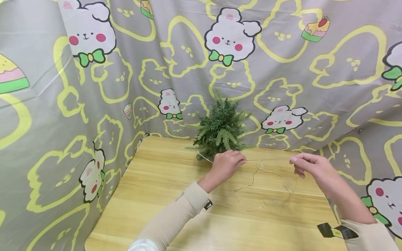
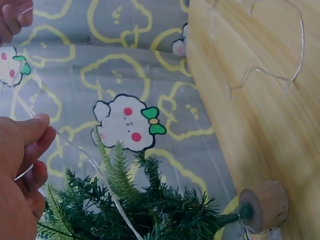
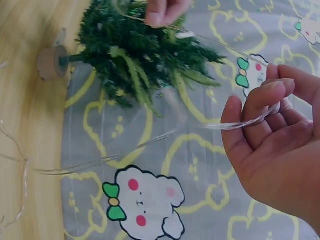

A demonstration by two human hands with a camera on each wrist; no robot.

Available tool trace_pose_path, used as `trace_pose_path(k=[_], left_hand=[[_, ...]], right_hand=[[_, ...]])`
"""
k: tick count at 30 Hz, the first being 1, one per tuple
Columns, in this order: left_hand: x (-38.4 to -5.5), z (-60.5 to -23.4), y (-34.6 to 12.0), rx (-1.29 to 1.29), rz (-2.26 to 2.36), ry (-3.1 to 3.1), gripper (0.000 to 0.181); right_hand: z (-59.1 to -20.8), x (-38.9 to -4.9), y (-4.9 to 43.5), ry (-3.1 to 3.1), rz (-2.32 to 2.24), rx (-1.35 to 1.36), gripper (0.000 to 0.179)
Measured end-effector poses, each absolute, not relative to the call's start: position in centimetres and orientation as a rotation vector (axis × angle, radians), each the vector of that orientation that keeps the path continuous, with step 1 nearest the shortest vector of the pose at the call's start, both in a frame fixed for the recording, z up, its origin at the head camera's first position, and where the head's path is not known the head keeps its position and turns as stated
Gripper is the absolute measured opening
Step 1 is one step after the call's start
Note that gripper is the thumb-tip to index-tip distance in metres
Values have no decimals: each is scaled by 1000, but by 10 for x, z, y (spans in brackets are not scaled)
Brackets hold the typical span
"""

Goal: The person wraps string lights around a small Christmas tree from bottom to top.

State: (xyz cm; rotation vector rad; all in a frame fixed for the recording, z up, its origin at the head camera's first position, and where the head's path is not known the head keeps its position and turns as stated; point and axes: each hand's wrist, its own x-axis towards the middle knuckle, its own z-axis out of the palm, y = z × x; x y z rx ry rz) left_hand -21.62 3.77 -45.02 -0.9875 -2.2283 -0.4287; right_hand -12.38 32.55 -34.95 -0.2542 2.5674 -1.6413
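Note:
A small artificial Christmas tree (image 1: 221,122) stands at the back of the table, and its round wooden base (image 2: 272,206) shows in the left wrist view. In front of its lower branches my left hand (image 1: 226,164) pinches a thin clear string-light wire (image 2: 102,175) between thumb and fingers. One length of that wire runs from the left hand along the branches. Another is stretched across to my right hand (image 1: 315,167), which pinches it between thumb and forefinger. More strands (image 3: 240,125) pass through the right hand's curled lower fingers.
Loose loops of the wire (image 1: 237,200) trail over the wood-grain table (image 1: 150,195) in front of the hands. Behind and to the left hangs a grey curtain (image 1: 188,80) with cartoon prints, close to the tree. A dark strap device (image 1: 337,231) sits at the right wrist.

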Motion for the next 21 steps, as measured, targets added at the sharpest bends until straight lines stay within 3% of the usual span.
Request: trace_pose_path(k=[7,21], left_hand=[[-216,-452,40,-985,-458,-2245,14],[-213,-454,51,-961,-509,-2233,12]], right_hand=[[-339,-120,348,2212,-2128,-432,25],[-335,-121,369,1812,-2353,-754,48]])
